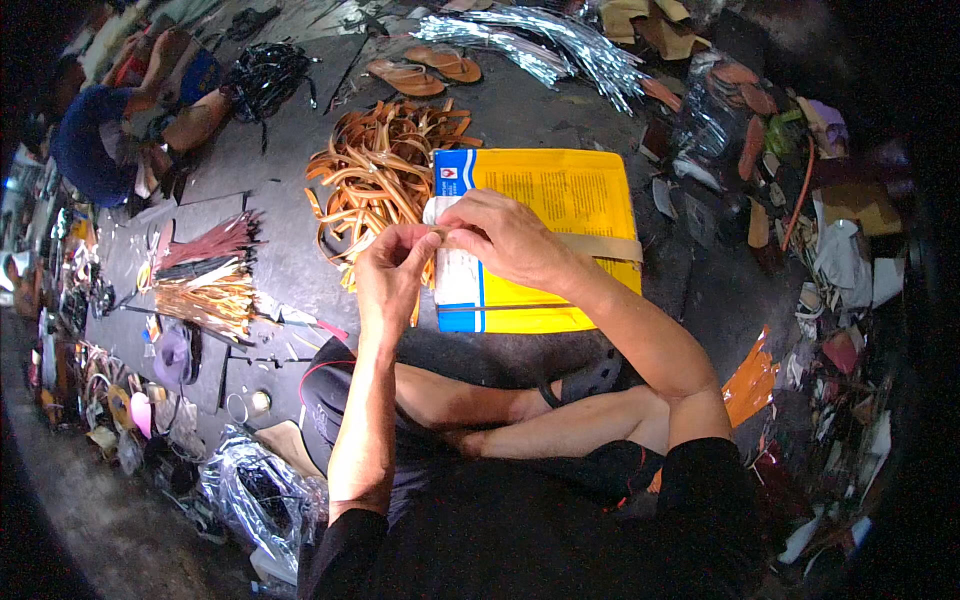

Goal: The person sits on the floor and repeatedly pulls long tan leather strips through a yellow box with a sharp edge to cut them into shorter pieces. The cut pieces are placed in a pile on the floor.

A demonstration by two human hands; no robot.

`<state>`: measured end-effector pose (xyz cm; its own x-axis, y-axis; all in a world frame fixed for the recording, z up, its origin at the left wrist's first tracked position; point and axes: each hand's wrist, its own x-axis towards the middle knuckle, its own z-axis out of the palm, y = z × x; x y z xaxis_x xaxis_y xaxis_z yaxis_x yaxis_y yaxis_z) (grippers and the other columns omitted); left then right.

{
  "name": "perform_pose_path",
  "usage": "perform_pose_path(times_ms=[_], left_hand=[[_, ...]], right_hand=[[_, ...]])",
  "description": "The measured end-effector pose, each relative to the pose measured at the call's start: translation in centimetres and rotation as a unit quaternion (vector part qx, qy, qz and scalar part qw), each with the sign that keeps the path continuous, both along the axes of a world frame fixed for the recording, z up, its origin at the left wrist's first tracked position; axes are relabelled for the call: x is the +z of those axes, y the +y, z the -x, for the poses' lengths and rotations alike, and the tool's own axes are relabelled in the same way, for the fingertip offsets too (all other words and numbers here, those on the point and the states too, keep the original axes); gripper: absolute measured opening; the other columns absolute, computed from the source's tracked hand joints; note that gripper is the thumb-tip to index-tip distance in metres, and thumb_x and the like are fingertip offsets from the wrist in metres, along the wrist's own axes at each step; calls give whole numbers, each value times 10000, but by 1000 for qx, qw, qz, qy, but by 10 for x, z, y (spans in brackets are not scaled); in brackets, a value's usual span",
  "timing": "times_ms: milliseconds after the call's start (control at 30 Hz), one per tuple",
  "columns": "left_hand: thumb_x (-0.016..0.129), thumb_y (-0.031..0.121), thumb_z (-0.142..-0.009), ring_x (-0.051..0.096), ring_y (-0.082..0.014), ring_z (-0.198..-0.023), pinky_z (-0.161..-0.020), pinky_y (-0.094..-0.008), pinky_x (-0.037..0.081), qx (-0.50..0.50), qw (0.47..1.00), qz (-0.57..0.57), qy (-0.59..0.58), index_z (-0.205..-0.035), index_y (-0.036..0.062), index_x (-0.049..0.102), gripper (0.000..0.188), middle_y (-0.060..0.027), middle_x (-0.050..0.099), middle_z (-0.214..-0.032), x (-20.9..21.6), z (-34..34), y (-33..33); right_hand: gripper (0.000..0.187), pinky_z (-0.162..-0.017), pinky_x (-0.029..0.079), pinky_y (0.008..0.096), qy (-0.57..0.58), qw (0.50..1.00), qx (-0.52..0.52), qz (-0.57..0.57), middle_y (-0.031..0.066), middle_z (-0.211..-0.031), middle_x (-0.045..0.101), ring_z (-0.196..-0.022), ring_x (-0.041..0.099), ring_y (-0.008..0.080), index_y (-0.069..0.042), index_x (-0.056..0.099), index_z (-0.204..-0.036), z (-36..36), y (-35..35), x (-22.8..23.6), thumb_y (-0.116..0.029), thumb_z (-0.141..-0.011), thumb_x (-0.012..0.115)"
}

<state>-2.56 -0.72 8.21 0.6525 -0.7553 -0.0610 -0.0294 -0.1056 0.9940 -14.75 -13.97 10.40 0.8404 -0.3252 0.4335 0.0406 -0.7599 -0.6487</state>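
Both my hands meet over the left edge of a yellow sack (560, 185) with a blue and white side, which lies flat before me. My left hand (388, 272) pinches with thumb and forefinger. Against it, the bent fingers of my right hand (508, 232) close on the same small spot. A bit of something brownish shows between the fingertips, too small to name. From behind my right forearm a beige strap (612, 247) runs across the sack to its right edge. A thin dark brown strip (520, 307) lies along the near side. Tan straps (375, 165) are heaped beyond my left hand.
Bundles of maroon, black and tan strips (205, 275) lie at left. A person in a dark cap (95, 145) sits at far left near black strips (268, 80). Brown sandals (430, 75) and silvery strips (540, 45) lie beyond. Clear plastic (262, 490) is near left; orange pieces (750, 380) lie right.
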Motion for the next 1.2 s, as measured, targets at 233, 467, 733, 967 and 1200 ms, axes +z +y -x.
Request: perform_pose_path(times_ms=[233,467,733,967,1200], left_hand=[[654,186,-891,530,-47,-688,-628,-193,420,-19,996,3,91,-904,35,625,154,18,608,-778,-13,-5,0],[596,199,-924,451,-41,-657,-596,-188,362,-36,974,43,220,-876,67,589,141,41,544,-756,-24,-5,-4],[612,187,-915,482,-51,-666,-618,-187,387,-6,963,65,261,-931,33,619,155,28,575,-767,-29,-1,3],[632,170,-906,523,-52,-700,-660,-185,423,3,983,44,176,-941,23,637,151,25,603,-784,-24,3,0],[617,170,-911,543,-68,-699,-664,-191,433,29,928,96,360,-915,52,637,119,9,618,-786,-50,-4,-1]], right_hand=[[100,-700,496,395,-3,999,-25,-25,124,-825,616,-798,607,307,-36,631,-904,0,1,-13,-82,-815,639],[104,-743,478,367,18,984,5,178,92,-835,588,-821,580,280,-46,631,-865,1,8,-10,-50,-764,656],[114,-748,458,400,5,996,-47,79,87,-835,570,-833,563,287,-47,635,-840,-2,15,-8,-126,-772,681],[105,-753,472,377,-3,997,-37,70,80,-828,580,-831,570,278,-35,641,-845,-3,13,-14,-110,-781,680],[128,-729,493,355,-11,997,-23,69,80,-842,597,-815,590,266,-39,651,-877,0,11,-15,-82,-764,692]])
